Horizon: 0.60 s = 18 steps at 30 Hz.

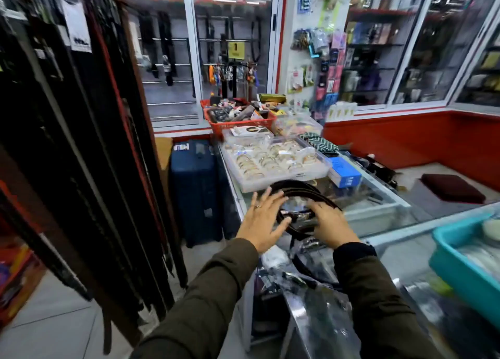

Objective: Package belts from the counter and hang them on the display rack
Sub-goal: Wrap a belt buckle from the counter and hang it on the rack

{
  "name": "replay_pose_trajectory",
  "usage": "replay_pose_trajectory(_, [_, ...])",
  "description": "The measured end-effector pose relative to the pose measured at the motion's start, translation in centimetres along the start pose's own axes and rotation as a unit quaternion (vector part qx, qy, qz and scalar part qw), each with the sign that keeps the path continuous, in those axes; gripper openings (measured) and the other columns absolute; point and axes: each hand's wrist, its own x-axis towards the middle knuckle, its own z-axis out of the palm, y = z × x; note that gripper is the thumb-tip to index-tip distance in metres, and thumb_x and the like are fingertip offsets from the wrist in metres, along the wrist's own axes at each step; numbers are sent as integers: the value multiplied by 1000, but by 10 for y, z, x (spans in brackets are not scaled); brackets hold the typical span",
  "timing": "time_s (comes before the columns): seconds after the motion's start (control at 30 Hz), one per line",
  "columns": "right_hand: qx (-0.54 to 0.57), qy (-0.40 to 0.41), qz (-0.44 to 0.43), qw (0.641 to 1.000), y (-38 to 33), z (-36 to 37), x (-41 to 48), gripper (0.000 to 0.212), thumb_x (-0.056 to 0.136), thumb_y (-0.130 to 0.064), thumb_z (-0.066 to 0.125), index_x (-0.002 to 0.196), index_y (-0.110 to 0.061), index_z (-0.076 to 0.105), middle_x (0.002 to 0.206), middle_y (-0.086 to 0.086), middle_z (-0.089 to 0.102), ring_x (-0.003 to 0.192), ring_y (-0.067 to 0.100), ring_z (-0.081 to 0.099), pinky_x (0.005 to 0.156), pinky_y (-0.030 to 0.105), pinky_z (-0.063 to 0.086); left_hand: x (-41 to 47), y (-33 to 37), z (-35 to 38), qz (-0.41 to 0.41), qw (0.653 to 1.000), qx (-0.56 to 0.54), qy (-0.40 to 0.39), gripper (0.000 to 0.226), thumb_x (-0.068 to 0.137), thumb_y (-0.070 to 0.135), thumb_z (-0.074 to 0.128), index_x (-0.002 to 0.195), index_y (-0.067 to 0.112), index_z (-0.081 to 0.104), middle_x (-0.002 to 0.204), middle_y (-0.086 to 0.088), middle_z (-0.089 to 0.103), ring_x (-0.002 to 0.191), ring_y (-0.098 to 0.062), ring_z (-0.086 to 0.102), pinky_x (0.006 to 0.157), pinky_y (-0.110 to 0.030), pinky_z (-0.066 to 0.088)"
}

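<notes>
A dark coiled belt (296,190) lies in a loose loop above the glass counter (378,207). My right hand (328,227) grips the coil's near right side. My left hand (263,220) is flat with fingers spread, pressed against the coil's left side. More belts and clear plastic bags (303,274) lie on the counter just below my wrists. The display rack (81,142) with many dark belts hanging down fills the left side of the view.
A clear tray of bangles (273,161) sits behind the coil, with a blue box (345,174) to its right and red baskets (240,117) further back. A teal tub (460,266) stands at right. A blue suitcase (193,188) stands on the floor beside the counter.
</notes>
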Motion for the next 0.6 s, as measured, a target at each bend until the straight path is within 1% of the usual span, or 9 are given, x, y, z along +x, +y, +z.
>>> replay_pose_trajectory(0.07, [43, -58, -5, 997, 10, 8, -4, 55, 87, -9, 73, 139, -20, 58, 144, 9, 59, 131, 30, 58, 108, 46, 48, 3, 6, 11, 39, 996, 8, -84, 64, 104, 56, 34, 159, 25, 25, 168, 3, 23, 159, -19, 1, 128, -48, -5])
replay_pose_trajectory(0.1, [58, -73, 0, 996, 15, 13, -8, 53, 86, -6, 73, 135, -20, 62, 140, 8, 64, 126, 28, 62, 104, 45, 52, 4, 8, 18, 44, 992, 24, -113, 67, 102, 60, 36, 159, 26, 25, 168, 3, 25, 159, -20, 3, 128, -48, -6])
replay_pose_trajectory(0.17, [54, -96, 12, 994, 16, 17, -16, 44, 86, 0, 67, 128, -15, 68, 130, 9, 71, 120, 28, 66, 100, 42, 54, 6, 14, 30, 49, 987, 54, -143, 74, 97, 67, 38, 158, 27, 28, 165, 1, 31, 158, -22, 10, 128, -48, -10])
replay_pose_trajectory(0.23, [46, -90, 27, 995, 17, 18, -20, 36, 85, 2, 62, 117, -10, 73, 119, 13, 75, 114, 33, 68, 94, 41, 55, 10, 20, 35, 51, 982, 79, -166, 76, 93, 71, 43, 153, 24, 39, 158, -2, 42, 154, -24, 22, 127, -52, -8])
replay_pose_trajectory(0.27, [46, -81, 28, 995, 16, 16, -22, 32, 84, 1, 62, 111, -9, 76, 113, 15, 77, 110, 35, 69, 91, 41, 56, 12, 22, 35, 54, 979, 93, -174, 73, 92, 69, 46, 149, 23, 45, 153, -3, 49, 150, -25, 29, 127, -53, -8])
replay_pose_trajectory(0.33, [53, -69, 37, 996, 18, 14, -24, 27, 83, -2, 63, 105, -10, 78, 107, 16, 78, 107, 35, 70, 88, 41, 57, 14, 26, 35, 54, 979, 103, -167, 57, 95, 56, 52, 141, 22, 54, 140, -4, 58, 141, -27, 42, 127, -53, -7])
replay_pose_trajectory(0.43, [44, -59, 31, 997, 17, 6, -28, 20, 85, -11, 73, 104, -14, 77, 106, 11, 78, 104, 29, 70, 84, 37, 56, 15, 27, 32, 48, 983, 108, -139, 37, 97, 40, 54, 130, 23, 61, 123, -4, 64, 126, -29, 54, 126, -51, -3])
replay_pose_trajectory(0.53, [54, -27, 25, 998, 12, -1, -32, 22, 83, -18, 81, 104, -20, 79, 102, 4, 79, 101, 24, 72, 78, 33, 55, 16, 24, 26, 46, 986, 114, -109, 32, 98, 34, 53, 126, 21, 62, 121, -4, 66, 123, -28, 56, 128, -50, 1])
replay_pose_trajectory(0.6, [43, -4, 18, 999, 4, -10, -34, 24, 82, -23, 82, 106, -25, 79, 103, 2, 79, 103, 24, 72, 79, 34, 55, 16, 21, 19, 51, 989, 108, -84, 32, 98, 33, 54, 126, 21, 62, 122, -4, 67, 123, -29, 55, 128, -49, 4])
